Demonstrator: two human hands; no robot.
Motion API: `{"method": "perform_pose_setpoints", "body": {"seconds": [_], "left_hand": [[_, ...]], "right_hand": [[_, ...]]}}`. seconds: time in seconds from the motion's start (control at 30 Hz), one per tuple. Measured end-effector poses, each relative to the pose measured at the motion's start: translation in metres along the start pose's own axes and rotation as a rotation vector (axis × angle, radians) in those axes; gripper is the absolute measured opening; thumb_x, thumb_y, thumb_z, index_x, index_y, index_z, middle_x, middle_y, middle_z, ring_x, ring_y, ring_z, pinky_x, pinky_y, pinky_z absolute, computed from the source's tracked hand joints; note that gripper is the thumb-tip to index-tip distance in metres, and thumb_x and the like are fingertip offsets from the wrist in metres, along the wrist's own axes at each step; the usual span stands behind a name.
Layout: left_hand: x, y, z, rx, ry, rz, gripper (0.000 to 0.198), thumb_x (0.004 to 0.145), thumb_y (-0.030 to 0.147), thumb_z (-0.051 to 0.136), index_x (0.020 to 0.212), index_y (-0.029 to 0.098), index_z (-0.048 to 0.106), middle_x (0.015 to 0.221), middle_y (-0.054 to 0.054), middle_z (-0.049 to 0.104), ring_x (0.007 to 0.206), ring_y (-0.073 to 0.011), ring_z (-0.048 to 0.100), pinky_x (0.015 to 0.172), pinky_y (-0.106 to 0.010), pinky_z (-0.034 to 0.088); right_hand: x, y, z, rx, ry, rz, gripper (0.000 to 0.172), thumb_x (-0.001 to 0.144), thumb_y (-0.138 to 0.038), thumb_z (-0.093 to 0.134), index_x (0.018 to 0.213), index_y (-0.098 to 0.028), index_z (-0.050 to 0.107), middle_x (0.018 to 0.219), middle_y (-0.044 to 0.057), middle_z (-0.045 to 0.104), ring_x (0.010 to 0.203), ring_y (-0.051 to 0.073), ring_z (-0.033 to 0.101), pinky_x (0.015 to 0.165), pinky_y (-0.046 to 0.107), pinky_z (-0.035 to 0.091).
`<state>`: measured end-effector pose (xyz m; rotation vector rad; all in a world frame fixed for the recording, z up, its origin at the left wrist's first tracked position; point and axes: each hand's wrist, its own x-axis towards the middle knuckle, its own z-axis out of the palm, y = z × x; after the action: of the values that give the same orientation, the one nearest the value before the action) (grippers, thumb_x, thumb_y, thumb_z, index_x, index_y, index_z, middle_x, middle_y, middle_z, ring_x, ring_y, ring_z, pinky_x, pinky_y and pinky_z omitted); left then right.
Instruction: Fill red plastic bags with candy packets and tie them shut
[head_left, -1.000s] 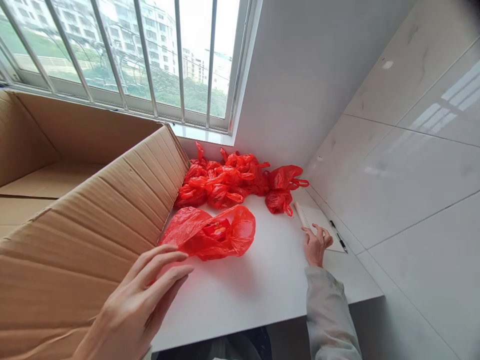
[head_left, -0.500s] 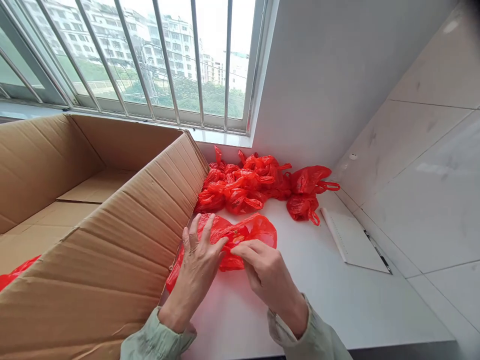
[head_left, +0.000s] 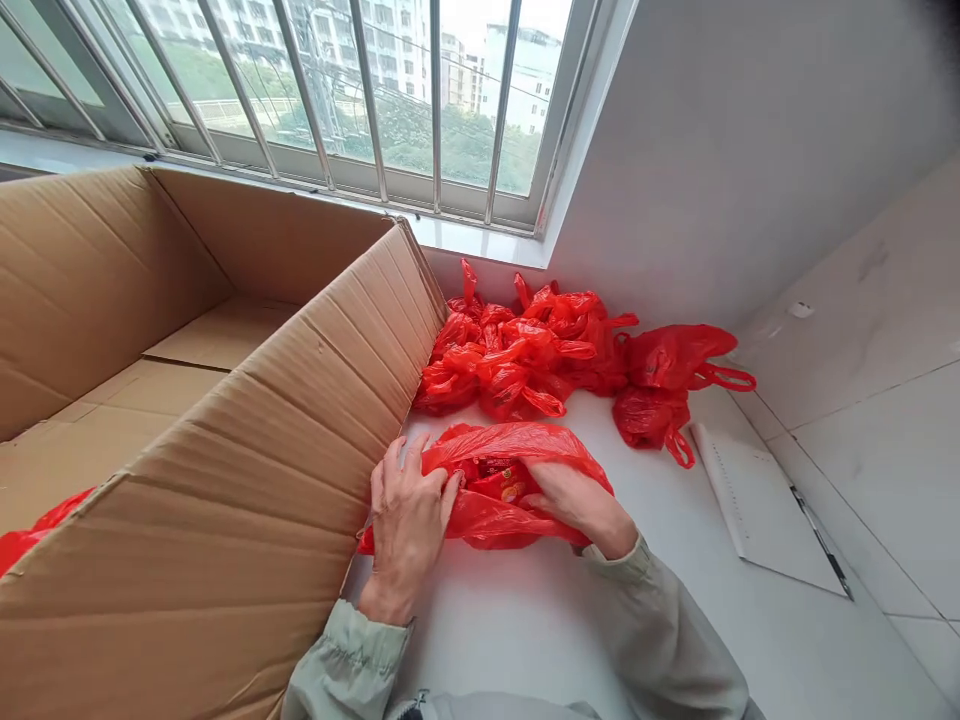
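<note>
A thin red plastic bag (head_left: 517, 440) lies on the white surface with its mouth spread wide. Inside it shows a red packet with orange and yellow print (head_left: 506, 487); its kind is unclear. My left hand (head_left: 409, 505) grips the bag's left side, thumb and fingers closed on the film beside the box wall. My right hand (head_left: 574, 492) reaches into the bag from the right, next to the packet. Film and shadow cover most of its fingers, so whether they hold anything is hidden.
A large open cardboard box (head_left: 300, 400) stands at the left, with some red film (head_left: 45, 525) inside. Several tied red bags (head_left: 517, 350) are heaped at the back wall. To the right lie a white notebook (head_left: 765, 500) and a black pen (head_left: 821, 540). Behind is a barred window (head_left: 360, 110).
My right hand has gone from pinching at the bag's edge to inside it. The mouth has opened wider, showing more of the packet. The view has shifted left.
</note>
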<state>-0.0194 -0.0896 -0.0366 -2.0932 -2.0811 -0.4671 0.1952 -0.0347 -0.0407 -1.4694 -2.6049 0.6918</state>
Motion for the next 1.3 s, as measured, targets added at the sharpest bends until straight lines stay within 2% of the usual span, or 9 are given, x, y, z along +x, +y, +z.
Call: {"method": "perform_pose_setpoints", "body": {"seconds": [0.1, 0.23, 0.43, 0.67, 0.83, 0.97, 1.07, 1.17, 1.3], "left_hand": [[-0.009, -0.002, -0.012, 0.015, -0.171, -0.021, 0.009, 0.086, 0.021, 0.064, 0.086, 0.015, 0.071, 0.135, -0.019, 0.057, 0.120, -0.0358, 0.057, 0.095, -0.047, 0.050], [-0.018, 0.006, -0.028, 0.012, -0.345, -0.078, 0.037, 0.083, 0.012, 0.065, 0.119, 0.013, 0.057, 0.151, -0.025, 0.036, 0.111, -0.0332, 0.064, 0.088, -0.044, 0.054], [-0.014, 0.016, -0.046, -0.044, -0.413, -0.106, 0.041, 0.079, 0.017, 0.071, 0.115, 0.014, 0.051, 0.159, -0.027, 0.015, 0.110, -0.0339, 0.065, 0.086, -0.042, 0.054], [-0.018, 0.025, -0.057, 0.006, -0.430, -0.029, 0.038, 0.077, 0.014, 0.070, 0.109, 0.017, 0.049, 0.156, -0.027, 0.023, 0.109, -0.0352, 0.066, 0.084, -0.044, 0.054], [-0.011, 0.034, -0.058, -0.022, -0.342, -0.007, 0.030, 0.086, 0.016, 0.059, 0.114, 0.016, 0.049, 0.152, -0.024, 0.031, 0.092, -0.0283, 0.070, 0.073, -0.038, 0.055], [-0.008, 0.036, -0.056, 0.002, -0.363, -0.006, 0.005, 0.086, 0.018, 0.060, 0.090, 0.015, 0.059, 0.142, -0.023, 0.042, 0.103, -0.0333, 0.066, 0.076, -0.041, 0.056], [-0.012, 0.040, -0.064, -0.030, -0.082, 0.101, 0.008, 0.086, 0.016, 0.061, 0.093, 0.015, 0.066, 0.146, -0.023, 0.038, 0.130, -0.0420, 0.045, 0.095, -0.052, 0.050], [-0.015, 0.050, -0.075, -0.221, 0.171, 0.400, 0.027, 0.093, 0.012, 0.048, 0.110, 0.021, 0.066, 0.137, -0.014, 0.052, 0.135, -0.0326, 0.041, 0.107, -0.049, 0.043], [-0.009, 0.061, -0.061, -0.365, -0.117, 0.652, 0.032, 0.094, 0.006, 0.038, 0.099, 0.020, 0.067, 0.093, -0.006, 0.069, 0.089, -0.0208, 0.064, 0.081, -0.034, 0.055]], "right_hand": [[-0.008, 0.003, -0.008, 0.050, 0.002, -0.028, 0.049, 0.080, -0.006, 0.051, 0.126, -0.022, 0.059, 0.129, 0.008, 0.064, 0.116, 0.025, 0.059, 0.100, 0.038, 0.047], [-0.023, -0.008, -0.018, 0.083, -0.026, -0.109, 0.055, 0.080, 0.002, 0.039, 0.124, -0.024, 0.060, 0.113, 0.005, 0.069, 0.100, 0.021, 0.065, 0.091, 0.034, 0.049], [-0.050, -0.018, -0.024, 0.064, -0.157, -0.132, 0.054, 0.080, 0.006, 0.036, 0.106, -0.029, 0.068, 0.106, 0.000, 0.068, 0.083, 0.015, 0.065, 0.069, 0.024, 0.045], [-0.066, -0.015, -0.042, -0.097, -0.130, -0.078, 0.051, 0.070, 0.011, 0.039, 0.098, -0.022, 0.065, 0.105, 0.003, 0.065, 0.085, 0.014, 0.063, 0.058, 0.024, 0.033], [-0.065, -0.010, -0.042, -0.105, -0.016, -0.078, 0.044, 0.080, 0.006, 0.041, 0.103, -0.022, 0.066, 0.107, 0.004, 0.066, 0.084, 0.014, 0.063, 0.061, 0.024, 0.036], [-0.055, -0.003, -0.034, -0.142, -0.009, -0.079, 0.036, 0.083, 0.000, 0.044, 0.101, -0.020, 0.068, 0.104, 0.007, 0.067, 0.088, 0.018, 0.063, 0.065, 0.027, 0.037], [-0.051, -0.006, -0.032, -0.152, -0.053, -0.036, 0.027, 0.084, -0.004, 0.047, 0.096, -0.017, 0.068, 0.095, 0.007, 0.068, 0.085, 0.019, 0.063, 0.067, 0.028, 0.038], [-0.049, -0.014, -0.030, -0.183, -0.050, -0.038, 0.017, 0.086, -0.012, 0.053, 0.094, -0.016, 0.067, 0.097, 0.010, 0.069, 0.088, 0.021, 0.063, 0.068, 0.029, 0.038], [-0.046, -0.025, -0.021, -0.249, -0.033, -0.047, 0.018, 0.091, -0.014, 0.050, 0.097, -0.016, 0.067, 0.096, 0.010, 0.069, 0.081, 0.021, 0.063, 0.066, 0.029, 0.038]]}}
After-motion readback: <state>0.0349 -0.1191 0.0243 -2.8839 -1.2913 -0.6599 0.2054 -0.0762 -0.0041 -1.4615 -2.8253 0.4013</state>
